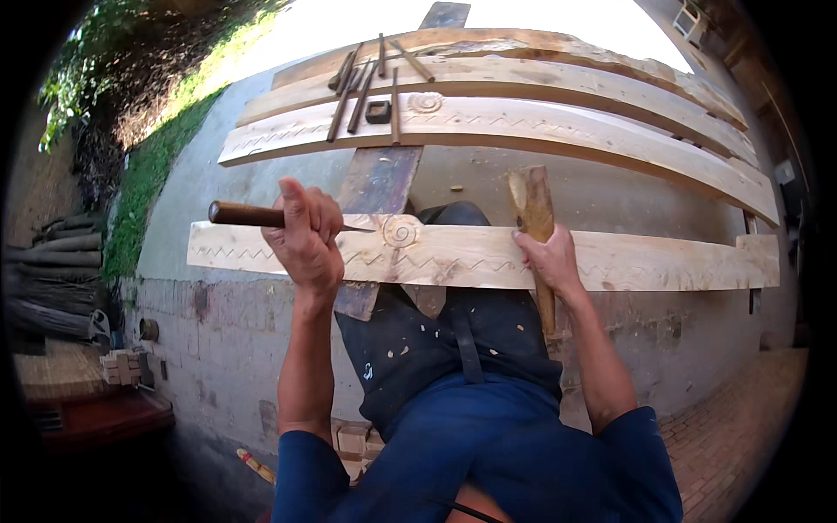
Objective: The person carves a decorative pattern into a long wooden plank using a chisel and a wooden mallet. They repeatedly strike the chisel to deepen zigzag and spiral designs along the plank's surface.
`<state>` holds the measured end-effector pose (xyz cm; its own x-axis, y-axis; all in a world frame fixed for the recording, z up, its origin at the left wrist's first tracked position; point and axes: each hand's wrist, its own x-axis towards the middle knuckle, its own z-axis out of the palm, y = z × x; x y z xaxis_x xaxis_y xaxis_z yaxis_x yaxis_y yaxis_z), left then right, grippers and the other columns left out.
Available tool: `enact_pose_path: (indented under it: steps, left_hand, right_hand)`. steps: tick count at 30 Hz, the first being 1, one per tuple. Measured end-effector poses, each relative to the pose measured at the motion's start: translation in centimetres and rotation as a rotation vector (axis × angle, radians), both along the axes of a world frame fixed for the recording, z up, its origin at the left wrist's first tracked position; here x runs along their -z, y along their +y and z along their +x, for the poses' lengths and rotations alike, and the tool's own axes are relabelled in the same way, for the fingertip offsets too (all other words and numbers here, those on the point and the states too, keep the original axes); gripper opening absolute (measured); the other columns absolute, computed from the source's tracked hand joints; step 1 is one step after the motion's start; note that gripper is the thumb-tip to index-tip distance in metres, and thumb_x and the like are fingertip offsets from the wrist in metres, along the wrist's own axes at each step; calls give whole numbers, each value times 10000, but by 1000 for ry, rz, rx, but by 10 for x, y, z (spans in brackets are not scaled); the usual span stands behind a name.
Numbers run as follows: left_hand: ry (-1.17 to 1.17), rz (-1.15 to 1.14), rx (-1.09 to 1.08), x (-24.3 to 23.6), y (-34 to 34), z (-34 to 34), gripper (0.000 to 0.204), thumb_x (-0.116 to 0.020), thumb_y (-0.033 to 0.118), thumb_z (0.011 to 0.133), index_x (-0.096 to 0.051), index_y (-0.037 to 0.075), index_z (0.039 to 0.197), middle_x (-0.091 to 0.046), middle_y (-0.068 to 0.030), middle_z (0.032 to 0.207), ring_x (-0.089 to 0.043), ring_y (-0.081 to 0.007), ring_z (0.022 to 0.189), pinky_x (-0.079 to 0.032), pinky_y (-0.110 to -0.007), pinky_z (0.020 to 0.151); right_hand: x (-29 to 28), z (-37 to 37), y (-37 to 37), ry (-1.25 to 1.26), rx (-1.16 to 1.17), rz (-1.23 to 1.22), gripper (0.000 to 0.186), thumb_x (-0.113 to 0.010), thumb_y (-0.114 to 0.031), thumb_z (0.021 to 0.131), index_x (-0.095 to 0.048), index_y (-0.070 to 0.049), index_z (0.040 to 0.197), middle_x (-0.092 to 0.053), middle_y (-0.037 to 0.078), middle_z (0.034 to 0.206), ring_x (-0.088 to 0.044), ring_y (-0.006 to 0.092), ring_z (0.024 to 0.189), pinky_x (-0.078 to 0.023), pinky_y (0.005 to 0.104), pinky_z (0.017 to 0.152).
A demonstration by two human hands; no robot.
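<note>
Laid across the lap, a long pale near beam [471,261], with a zigzag line along its face and a carved spiral [401,232] on its far edge. Clamped in the left hand [309,235], over the near beam: a chisel [248,215], handle pointing left, blade toward the spiral; whether touching, hard to tell. Wrapped around a wooden mallet [535,205], over the near beam's right half: the right hand [551,259], well apart from the left.

Beyond the near beam, on a second carved beam [523,120]: a small dark square box [378,112], contents too small to make out, beside loose hand tools [396,113].

Between near beam and second beam, a broad gap of concrete floor [479,179], bridged by a dark support plank [384,170]. At the near beam's right end, a raised step.

On the body side of the near beam, dark trousers [501,331] flecked with wood chips, and grey masonry [227,331]. Left of the near beam, grass [153,187] and stacked logs [65,260]; to its lower right, brick paving [724,427].
</note>
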<state>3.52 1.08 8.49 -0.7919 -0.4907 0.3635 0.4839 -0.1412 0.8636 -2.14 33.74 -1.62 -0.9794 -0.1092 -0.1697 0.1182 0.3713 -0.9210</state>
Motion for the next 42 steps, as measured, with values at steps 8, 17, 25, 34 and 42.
enact_pose_path:
  steps: [8, 17, 25, 34, 42]
  left_hand:
    - [-17, 121, 46, 15, 7, 15, 599, -563, 381, 1145, -324, 149, 648, -277, 49, 558, -221, -79, 482, -207, -301, 471]
    - [-78, 124, 124, 34, 9, 0, 594, -588, 378, 1131, -339, 149, 643, -284, 38, 542, -235, -85, 475, -198, -307, 464]
    - [-143, 108, 126, 46, 8, -3, 579, -614, 362, 1121, -346, 158, 651, -293, 45, 552, -240, -79, 477, -204, -304, 469]
    - [-130, 78, 122, 51, 11, -2, 564, -615, 337, 1119, -351, 155, 654, -293, 49, 562, -249, -75, 479, -209, -305, 470]
    - [-127, -29, 127, 57, 16, 4, 534, -609, 308, 1124, -400, 127, 668, -326, 51, 583, -271, -68, 508, -210, -302, 487]
  right_hand:
    - [-10, 3, -7, -29, -6, 3, 293, -779, -282, 904, -674, -9, 915, -642, 38, 680, -622, 113, 585, -512, 288, 564]
    - [-6, 3, -5, -23, 4, -17, 308, -774, -284, 909, -702, 15, 911, -646, 48, 661, -621, 126, 581, -518, 303, 582]
    - [-6, 0, -4, -26, -30, -2, 314, -767, -289, 918, -703, 18, 907, -643, 42, 653, -616, 123, 583, -507, 305, 581]
    - [-8, 3, -8, -17, 0, -11, 264, -741, -265, 933, -676, -17, 872, -621, 22, 645, -583, 98, 561, -478, 279, 556]
    - [-14, 3, -8, -40, -49, 63, 296, -796, -249, 888, -700, 10, 996, -681, 63, 730, -650, 129, 640, -531, 312, 634]
